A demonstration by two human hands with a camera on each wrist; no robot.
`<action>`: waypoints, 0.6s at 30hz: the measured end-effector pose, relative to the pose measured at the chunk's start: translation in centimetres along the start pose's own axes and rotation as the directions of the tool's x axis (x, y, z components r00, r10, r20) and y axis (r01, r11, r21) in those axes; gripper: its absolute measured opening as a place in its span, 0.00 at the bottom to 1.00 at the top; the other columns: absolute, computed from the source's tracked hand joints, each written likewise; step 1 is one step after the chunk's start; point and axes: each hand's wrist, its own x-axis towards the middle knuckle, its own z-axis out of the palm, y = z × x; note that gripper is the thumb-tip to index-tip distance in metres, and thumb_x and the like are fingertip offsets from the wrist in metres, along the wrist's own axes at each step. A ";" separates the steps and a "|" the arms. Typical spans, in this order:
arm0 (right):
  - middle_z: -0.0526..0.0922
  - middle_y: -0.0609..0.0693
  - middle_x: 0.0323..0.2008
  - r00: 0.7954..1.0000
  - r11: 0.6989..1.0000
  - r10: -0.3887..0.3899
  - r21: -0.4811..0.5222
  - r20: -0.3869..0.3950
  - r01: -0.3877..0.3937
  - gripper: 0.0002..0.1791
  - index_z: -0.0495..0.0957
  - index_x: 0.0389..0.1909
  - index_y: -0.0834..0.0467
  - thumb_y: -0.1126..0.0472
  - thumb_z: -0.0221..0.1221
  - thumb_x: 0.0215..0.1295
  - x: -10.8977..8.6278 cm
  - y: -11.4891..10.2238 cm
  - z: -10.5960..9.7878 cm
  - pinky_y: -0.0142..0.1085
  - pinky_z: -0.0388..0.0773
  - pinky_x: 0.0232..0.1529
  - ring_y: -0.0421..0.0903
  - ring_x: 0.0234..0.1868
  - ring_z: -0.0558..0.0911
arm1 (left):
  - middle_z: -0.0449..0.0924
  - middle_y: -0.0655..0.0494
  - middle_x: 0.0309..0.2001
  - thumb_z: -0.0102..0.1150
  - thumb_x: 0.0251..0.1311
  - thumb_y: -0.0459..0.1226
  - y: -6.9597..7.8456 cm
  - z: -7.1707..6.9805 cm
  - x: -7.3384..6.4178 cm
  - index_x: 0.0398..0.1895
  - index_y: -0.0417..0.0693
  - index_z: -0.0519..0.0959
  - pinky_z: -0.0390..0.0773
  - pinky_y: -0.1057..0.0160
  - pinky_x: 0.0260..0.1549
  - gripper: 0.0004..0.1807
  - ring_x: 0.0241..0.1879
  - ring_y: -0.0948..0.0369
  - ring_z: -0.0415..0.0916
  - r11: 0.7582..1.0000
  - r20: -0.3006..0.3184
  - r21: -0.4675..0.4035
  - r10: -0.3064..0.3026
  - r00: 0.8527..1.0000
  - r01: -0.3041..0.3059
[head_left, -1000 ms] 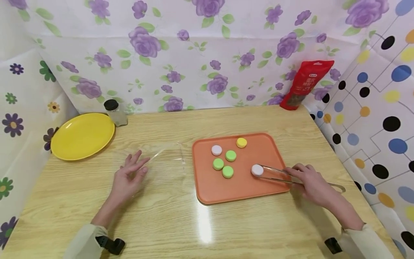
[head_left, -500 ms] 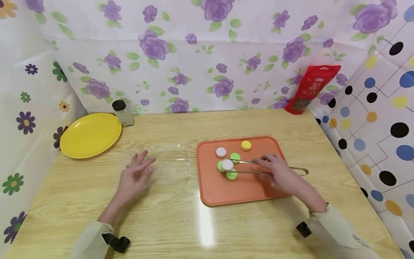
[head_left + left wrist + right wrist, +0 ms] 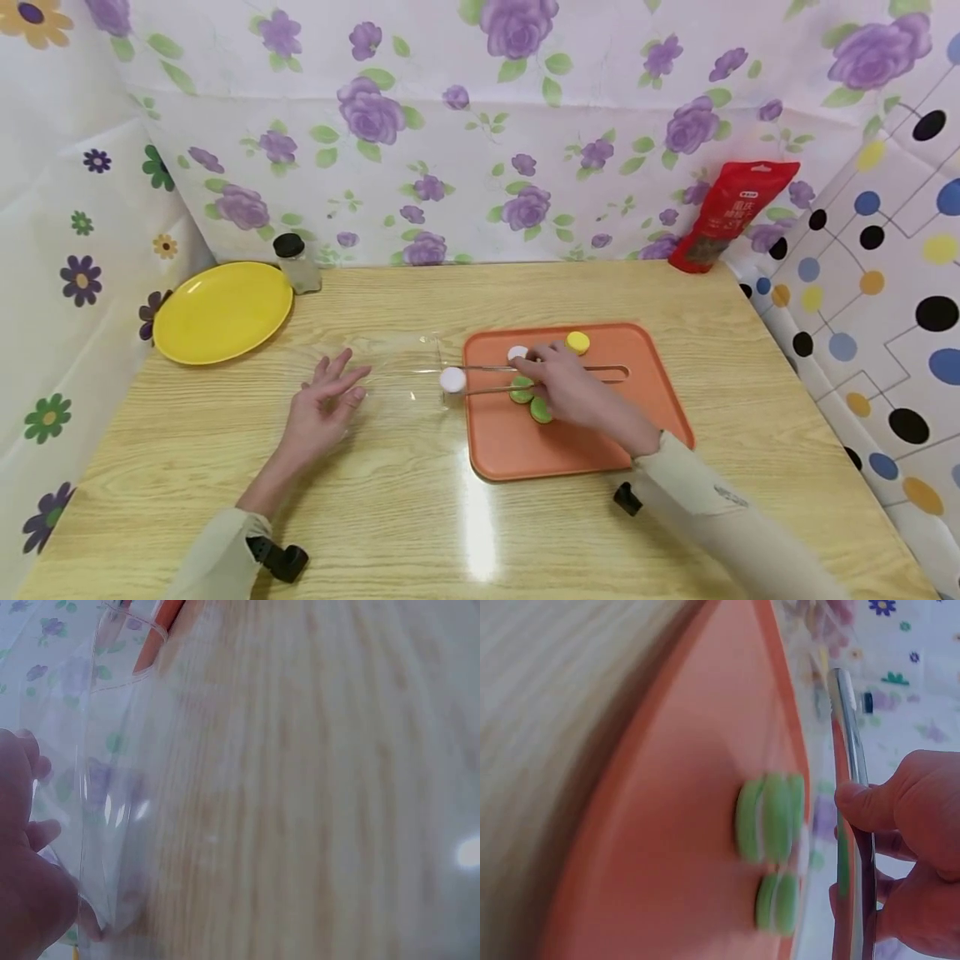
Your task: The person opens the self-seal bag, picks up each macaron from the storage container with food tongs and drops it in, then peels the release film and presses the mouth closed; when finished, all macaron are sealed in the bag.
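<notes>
My right hand [image 3: 573, 383] grips metal tongs [image 3: 847, 727], reaching left across the orange tray [image 3: 517, 454]. Between the tong tips is a pale lilac macaron [image 3: 452, 380], past the tray's left edge and at the right end of a clear plastic bag [image 3: 405, 383]. My left hand [image 3: 326, 404] holds that bag from its left side; its thin walls and rim show in the left wrist view. Under the right hand lie green macarons [image 3: 541, 409], partly covered, and another pale lilac macaron [image 3: 517, 354]. A yellow macaron [image 3: 577, 342] sits near the tray's back edge.
A yellow plate [image 3: 222, 312] stands at the back left beside a glass jar with a black lid [image 3: 297, 263]. Against the back right wall leans a red food pouch [image 3: 731, 217]. Patterned cloth walls close off the table's back and sides.
The right hand has carried the macaron in the tongs leftward, from the tray's right part, over the green macarons, to the bag's end. The left hand has kept its place at the bag.
</notes>
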 end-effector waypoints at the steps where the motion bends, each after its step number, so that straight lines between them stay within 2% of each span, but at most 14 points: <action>1: 0.76 0.54 0.45 1.000 1.000 0.003 0.003 0.016 -0.003 0.22 0.78 0.60 0.58 0.72 0.64 0.65 0.6 -0.4 0.1 0.41 0.68 0.37 0.51 0.38 0.68 | 0.64 0.31 0.68 0.63 0.62 0.24 0.0 0.0 0.0 0.51 0.32 0.82 0.28 0.19 0.58 0.14 0.72 0.28 0.42 1.000 -0.001 0.005 -0.001 1.000 0.001; 4: 0.76 0.54 0.46 0.998 1.000 -0.002 -0.017 0.056 0.003 0.23 0.78 0.61 0.56 0.72 0.63 0.65 2.5 -1.4 0.7 0.40 0.68 0.36 0.51 0.39 0.69 | 0.65 0.32 0.68 0.63 0.62 0.25 -0.2 0.1 0.0 0.51 0.32 0.82 0.28 0.18 0.57 0.14 0.71 0.28 0.43 1.000 -0.001 0.017 0.002 1.000 -0.002; 9: 0.77 0.54 0.43 0.993 0.994 -0.075 -0.077 0.090 0.082 0.23 0.79 0.59 0.58 0.73 0.63 0.63 5.4 -2.7 1.4 0.40 0.69 0.36 0.52 0.39 0.72 | 0.65 0.32 0.68 0.63 0.63 0.25 -0.1 0.1 0.1 0.52 0.33 0.83 0.28 0.18 0.57 0.14 0.72 0.28 0.43 1.000 0.011 0.026 -0.001 1.000 0.000; 14: 0.77 0.54 0.42 0.984 0.986 -0.142 -0.070 0.112 0.150 0.22 0.79 0.59 0.59 0.72 0.62 0.64 8.0 -4.4 2.5 0.41 0.69 0.41 0.51 0.37 0.72 | 0.65 0.33 0.69 0.63 0.63 0.26 0.0 0.2 0.2 0.52 0.33 0.83 0.29 0.19 0.58 0.14 0.72 0.29 0.43 1.000 0.009 0.029 -0.008 1.000 0.008; 18: 0.78 0.55 0.44 0.975 0.987 -0.151 -0.036 0.162 0.159 0.21 0.78 0.60 0.59 0.70 0.62 0.66 9.9 -5.8 3.3 0.40 0.69 0.38 0.52 0.37 0.72 | 0.66 0.34 0.68 0.64 0.63 0.27 0.3 0.3 0.3 0.51 0.34 0.83 0.32 0.18 0.58 0.14 0.72 0.29 0.45 0.999 -0.004 0.045 -0.010 1.000 0.010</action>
